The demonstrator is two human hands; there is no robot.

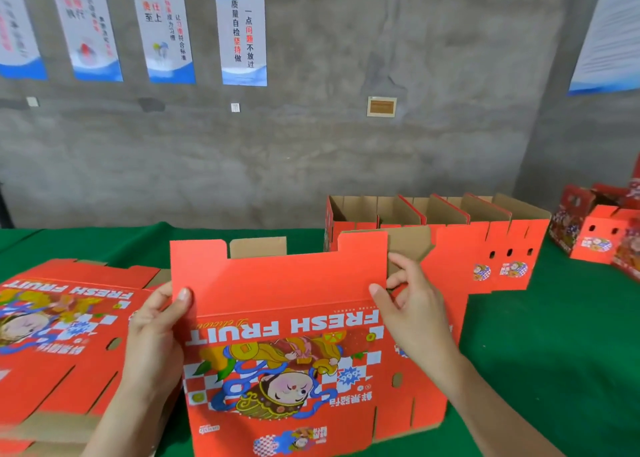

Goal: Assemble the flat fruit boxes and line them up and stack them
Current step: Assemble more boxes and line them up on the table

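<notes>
Glossy printed cardboard box (294, 346), green cloth table cover (554, 335), rough concrete wall (346, 145)

We lose the held box (284, 318) at the bottom edge, and its small print low down is too blurred to read. On the left hand (152, 346) only the thumb shows; the fingers are behind the panel. The right hand (412, 311) has fingertips partly behind the box's right edge. The flat boxes (62, 335), near left, are cut by the left edge and smeared. The assembled row (485, 245) has its left end hidden by the held box. The far-right boxes (595, 235) are cropped. We can't read the right poster (609, 34) or the wall plaque (381, 107).
</notes>
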